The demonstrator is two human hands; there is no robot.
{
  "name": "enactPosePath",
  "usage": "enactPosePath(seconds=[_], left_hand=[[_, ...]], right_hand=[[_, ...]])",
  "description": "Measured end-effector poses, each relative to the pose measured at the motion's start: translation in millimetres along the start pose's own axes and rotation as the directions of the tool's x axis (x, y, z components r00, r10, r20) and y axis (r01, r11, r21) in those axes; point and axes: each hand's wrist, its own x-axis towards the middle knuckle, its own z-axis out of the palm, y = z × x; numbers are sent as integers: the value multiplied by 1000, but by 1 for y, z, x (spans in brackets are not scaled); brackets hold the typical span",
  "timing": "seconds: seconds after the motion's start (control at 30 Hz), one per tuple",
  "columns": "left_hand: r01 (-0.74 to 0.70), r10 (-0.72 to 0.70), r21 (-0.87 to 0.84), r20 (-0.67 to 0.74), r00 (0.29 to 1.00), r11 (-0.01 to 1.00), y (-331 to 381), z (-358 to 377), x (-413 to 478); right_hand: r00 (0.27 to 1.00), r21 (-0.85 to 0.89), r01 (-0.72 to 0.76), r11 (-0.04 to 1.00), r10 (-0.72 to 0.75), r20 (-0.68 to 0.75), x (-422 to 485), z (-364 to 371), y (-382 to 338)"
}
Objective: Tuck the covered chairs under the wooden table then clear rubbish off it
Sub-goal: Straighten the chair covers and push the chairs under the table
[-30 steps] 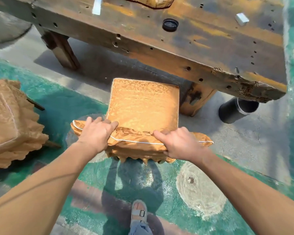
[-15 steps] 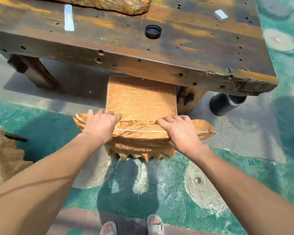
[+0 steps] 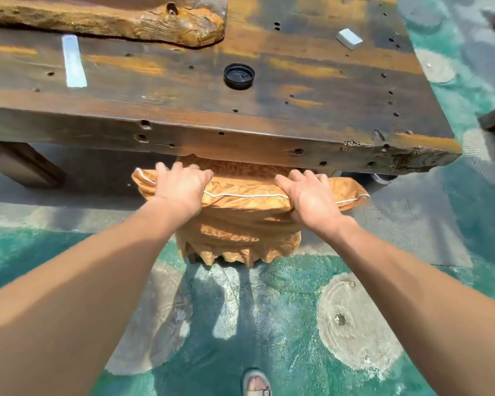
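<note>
A chair in a gold patterned cover (image 3: 240,215) stands at the near edge of the dark wooden table (image 3: 183,124); its seat is almost wholly hidden beneath the tabletop. My left hand (image 3: 180,190) grips the left of the covered backrest top, and my right hand (image 3: 309,198) grips the right of it. On the tabletop lie a black round lid (image 3: 238,76), a small white block (image 3: 349,39) and a pale flat strip (image 3: 73,60).
A rough wooden slab (image 3: 112,21) lies along the table's far side. A table leg (image 3: 20,164) stands at the left, and a dark cylinder (image 3: 383,177) peeks out under the right corner. The floor is worn green paint; my sandalled foot (image 3: 256,384) is at the bottom.
The chair has slid forward under the table, its seat now nearly hidden. Both hands stayed on the backrest. The second covered chair at the left has left the view.
</note>
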Motion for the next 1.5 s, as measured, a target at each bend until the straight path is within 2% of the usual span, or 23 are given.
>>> enactPosePath(seconds=[0.33, 0.6, 0.73, 0.9, 1.03, 1.1, 1.3, 1.4, 1.5], left_hand=[[-47, 47, -30, -6, 999, 998, -31, -25, 101], [-45, 45, 10, -20, 999, 999, -33, -24, 109], [-1, 1, -18, -38, 999, 1000, -30, -21, 104], [-20, 22, -55, 41, 999, 998, -31, -29, 77], [-54, 77, -148, 154, 985, 988, -55, -50, 12], [-25, 58, -170, 195, 979, 985, -74, -55, -34], [260, -220, -208, 198, 955, 943, -170, -45, -211], [409, -360, -180, 254, 898, 895, -236, -40, -324], [571, -529, -238, 221, 819, 786, -310, -33, -442]], right_hand=[[999, 15, -3, 1000, 4, -41, 94, -5, 23], [1000, -20, 21, 1000, -21, -4, 102, -6, 27], [1000, -12, 18, 1000, -18, 11, 103, -4, 28], [979, 50, -147, 988, 138, 150, 97, -21, 3], [949, 170, -247, 954, 203, 240, 74, -48, -57], [951, 250, -203, 947, 130, 280, 60, -69, -91], [962, 409, 35, 912, -141, 233, 3, -124, -230], [947, 475, 120, 872, -244, 208, -39, -142, -324], [921, 486, 235, 842, -353, 167, -84, -156, -419]])
